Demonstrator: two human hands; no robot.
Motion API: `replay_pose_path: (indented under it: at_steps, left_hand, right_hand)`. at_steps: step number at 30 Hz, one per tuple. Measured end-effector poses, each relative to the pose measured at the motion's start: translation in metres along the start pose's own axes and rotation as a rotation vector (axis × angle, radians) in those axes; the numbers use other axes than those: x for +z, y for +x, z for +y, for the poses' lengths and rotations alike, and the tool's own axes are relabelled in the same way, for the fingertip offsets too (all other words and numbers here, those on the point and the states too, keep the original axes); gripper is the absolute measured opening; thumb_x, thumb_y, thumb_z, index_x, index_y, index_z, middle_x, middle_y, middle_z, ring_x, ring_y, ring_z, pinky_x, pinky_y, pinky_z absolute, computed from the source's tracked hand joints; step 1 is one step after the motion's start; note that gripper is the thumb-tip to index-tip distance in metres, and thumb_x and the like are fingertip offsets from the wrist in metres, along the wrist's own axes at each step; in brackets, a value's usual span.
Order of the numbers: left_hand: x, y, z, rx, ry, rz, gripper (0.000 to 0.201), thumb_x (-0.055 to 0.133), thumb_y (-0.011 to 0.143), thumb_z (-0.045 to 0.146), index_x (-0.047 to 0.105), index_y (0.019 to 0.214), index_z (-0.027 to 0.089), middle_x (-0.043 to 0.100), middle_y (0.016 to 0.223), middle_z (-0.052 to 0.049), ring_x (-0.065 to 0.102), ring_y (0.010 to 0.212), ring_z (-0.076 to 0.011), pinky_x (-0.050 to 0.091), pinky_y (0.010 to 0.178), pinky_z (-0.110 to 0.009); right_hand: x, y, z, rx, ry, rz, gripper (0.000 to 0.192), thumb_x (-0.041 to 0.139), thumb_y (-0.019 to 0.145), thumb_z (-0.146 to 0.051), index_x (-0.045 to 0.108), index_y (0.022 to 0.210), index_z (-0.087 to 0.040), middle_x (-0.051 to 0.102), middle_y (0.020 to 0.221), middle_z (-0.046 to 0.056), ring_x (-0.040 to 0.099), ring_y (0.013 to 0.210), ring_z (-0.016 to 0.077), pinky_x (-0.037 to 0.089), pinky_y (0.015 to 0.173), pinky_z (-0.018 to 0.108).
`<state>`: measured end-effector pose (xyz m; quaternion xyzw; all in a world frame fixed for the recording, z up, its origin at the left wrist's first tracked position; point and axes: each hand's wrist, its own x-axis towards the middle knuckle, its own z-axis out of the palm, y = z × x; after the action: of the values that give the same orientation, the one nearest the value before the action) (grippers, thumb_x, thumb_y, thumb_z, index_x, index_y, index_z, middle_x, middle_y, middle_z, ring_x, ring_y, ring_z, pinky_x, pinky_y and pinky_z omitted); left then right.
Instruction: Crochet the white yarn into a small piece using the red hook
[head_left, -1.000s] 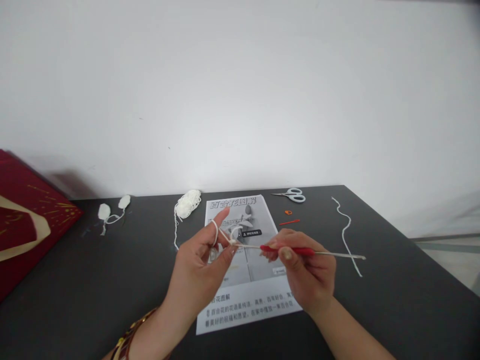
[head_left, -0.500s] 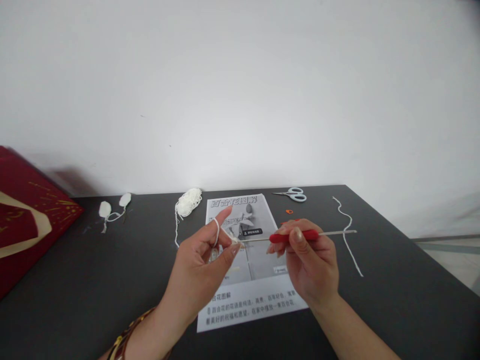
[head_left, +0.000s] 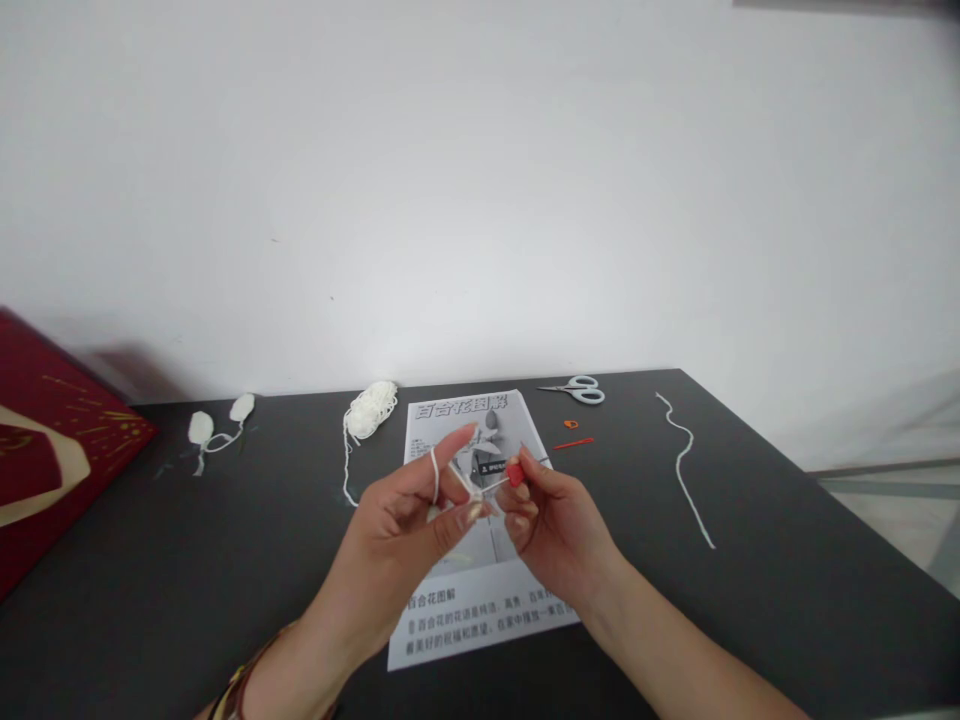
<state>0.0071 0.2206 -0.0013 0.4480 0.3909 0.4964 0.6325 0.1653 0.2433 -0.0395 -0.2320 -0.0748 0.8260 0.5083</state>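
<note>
While both hands meet mid-table, right hand (head_left: pixel 551 525) pinches hook (head_left: pixel 513 474)

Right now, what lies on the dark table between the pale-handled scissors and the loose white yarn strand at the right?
In the head view, nothing: bare dark table separates the pale-handled scissors from the loose white yarn strand.

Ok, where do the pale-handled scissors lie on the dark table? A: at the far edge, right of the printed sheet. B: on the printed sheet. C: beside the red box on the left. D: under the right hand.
A: the pale-handled scissors lie beyond the printed paper sheet's top right corner, near the wall.
</note>
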Motion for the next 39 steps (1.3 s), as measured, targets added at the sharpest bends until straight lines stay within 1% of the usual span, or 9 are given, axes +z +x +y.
replay_pose_path:
  at_steps: [7,17,19,21,23,27,30,34,39]
  left_hand:
    - [-0.005,0.005,-0.009,-0.003,-0.019,-0.056,0.054,0.072,0.074,0.017,0.060,0.124,0.034,0.070,0.096,-0.004,0.063,0.087,-0.0197,0.043,0.086,-0.036]
    - [-0.006,0.001,-0.012,0.420,0.400,0.103,0.029,0.065,0.076,0.010,0.072,0.100,0.026,0.065,0.115,-0.007,0.054,0.111,-0.0279,0.035,0.099,-0.043]
    - [-0.008,0.003,-0.011,0.375,0.442,0.084,0.022,0.065,0.077,0.012,0.073,0.092,0.025,0.063,0.119,-0.006,0.052,0.114,-0.0278,0.034,0.100,-0.042]
    - [-0.010,0.004,-0.008,0.242,0.380,0.021,0.030,0.066,0.077,0.014,0.070,0.103,0.029,0.066,0.105,-0.004,0.055,0.106,-0.0250,0.038,0.094,-0.039]
    - [-0.011,0.006,-0.003,0.089,0.209,-0.058,0.049,0.068,0.076,0.015,0.061,0.121,0.033,0.066,0.085,0.000,0.060,0.089,-0.0195,0.043,0.084,-0.034]
    - [-0.010,0.009,0.003,-0.094,-0.113,-0.177,0.058,0.069,0.072,0.010,0.058,0.125,0.029,0.061,0.072,0.003,0.058,0.066,-0.0113,0.044,0.071,-0.026]
    - [-0.009,0.010,0.003,-0.091,-0.160,-0.168,0.059,0.070,0.072,0.009,0.058,0.126,0.029,0.062,0.071,0.003,0.060,0.071,-0.0123,0.044,0.074,-0.026]
    - [-0.010,0.011,0.000,-0.006,-0.108,-0.139,0.059,0.069,0.075,0.011,0.054,0.129,0.032,0.062,0.072,0.004,0.061,0.072,-0.0114,0.043,0.073,-0.024]
    - [-0.013,0.010,-0.003,-0.011,-0.109,-0.094,0.059,0.071,0.073,0.010,0.057,0.126,0.032,0.064,0.080,0.003,0.061,0.077,-0.0117,0.043,0.075,-0.023]
  right_hand:
    - [-0.002,-0.002,0.009,-0.082,-0.018,-0.041,0.016,0.074,0.076,-0.026,0.065,0.080,-0.013,0.064,0.061,-0.004,0.057,0.048,0.0052,0.055,0.047,0.015]
    - [-0.004,0.001,0.014,-0.071,0.015,-0.041,0.014,0.072,0.078,-0.025,0.066,0.080,-0.012,0.062,0.057,-0.003,0.054,0.046,0.0054,0.056,0.046,0.017]
    - [-0.004,0.001,0.013,-0.107,-0.010,-0.054,0.014,0.072,0.078,-0.026,0.066,0.079,-0.013,0.062,0.058,-0.003,0.054,0.047,0.0056,0.055,0.045,0.017]
    - [-0.003,0.000,0.011,-0.185,-0.080,-0.086,0.015,0.071,0.078,-0.029,0.067,0.079,-0.014,0.063,0.060,-0.003,0.053,0.048,0.0062,0.056,0.046,0.019]
    - [-0.001,-0.003,0.010,-0.298,-0.170,-0.123,0.016,0.071,0.078,-0.032,0.068,0.077,-0.016,0.064,0.063,-0.002,0.055,0.053,0.0073,0.058,0.050,0.021]
    - [0.003,-0.007,0.010,-0.479,-0.369,-0.196,0.017,0.069,0.079,-0.034,0.071,0.076,-0.017,0.068,0.089,0.001,0.062,0.075,0.0110,0.058,0.062,0.022]
    - [0.004,-0.009,0.014,-0.408,-0.444,-0.222,0.022,0.065,0.082,-0.039,0.072,0.081,-0.018,0.069,0.097,0.005,0.064,0.078,0.0133,0.058,0.059,0.023]
    - [0.004,-0.008,0.016,-0.301,-0.394,-0.153,0.029,0.068,0.078,-0.043,0.071,0.092,-0.019,0.073,0.084,0.005,0.066,0.064,0.0135,0.058,0.048,0.023]
    - [0.003,-0.008,0.017,-0.210,-0.332,-0.096,0.021,0.081,0.066,-0.026,0.074,0.083,-0.014,0.075,0.075,0.003,0.070,0.066,0.0117,0.059,0.061,0.019]
